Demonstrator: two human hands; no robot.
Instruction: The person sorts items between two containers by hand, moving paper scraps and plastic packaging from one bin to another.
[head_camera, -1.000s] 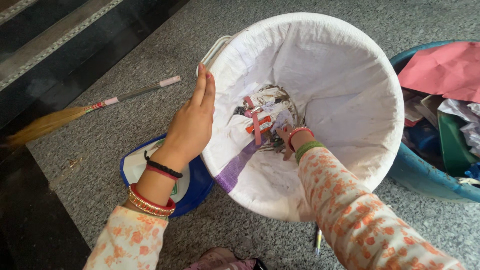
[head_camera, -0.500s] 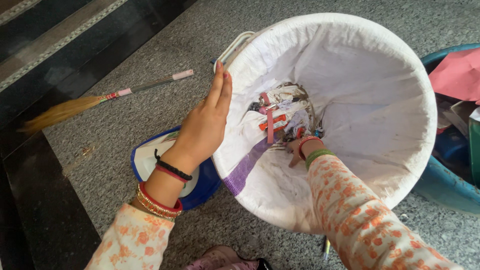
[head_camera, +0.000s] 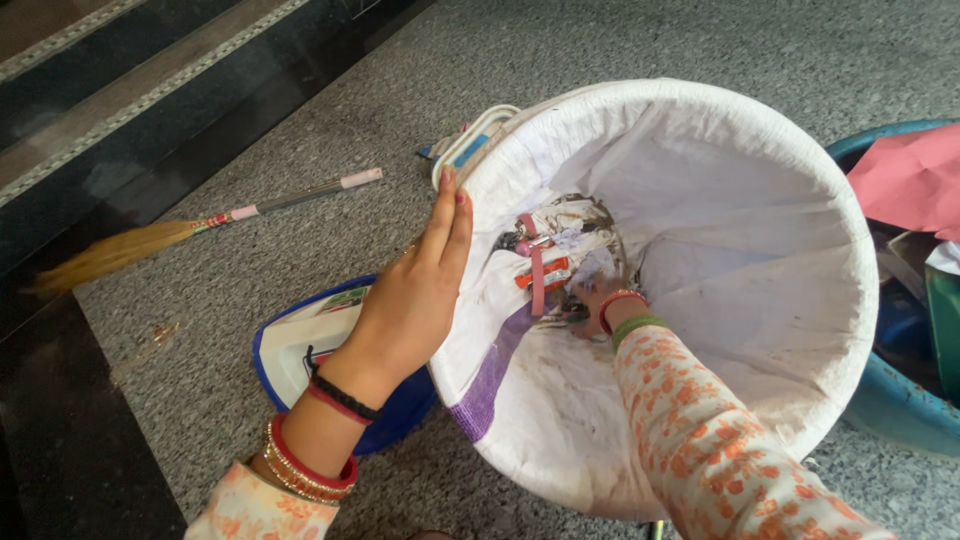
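A round bin lined with a white woven sack is tipped toward me on the grey floor. My left hand lies flat against the outside of its left rim, fingers straight and together. My right hand reaches deep inside, down among the litter of crumpled paper, wrappers and pink strips at the bottom. Its fingers are buried in the scraps, so I cannot see whether they hold any. A purple stripe runs down the sack's near wall.
A blue dustpan with paper in it lies under my left wrist. A grass broom lies on the floor at left, by a dark step. A blue tub with pink paper stands at right.
The view has shifted, so the bin sits lower and more to the right in frame. My left hand stays on the rim; my right hand stays among the litter at the bottom.
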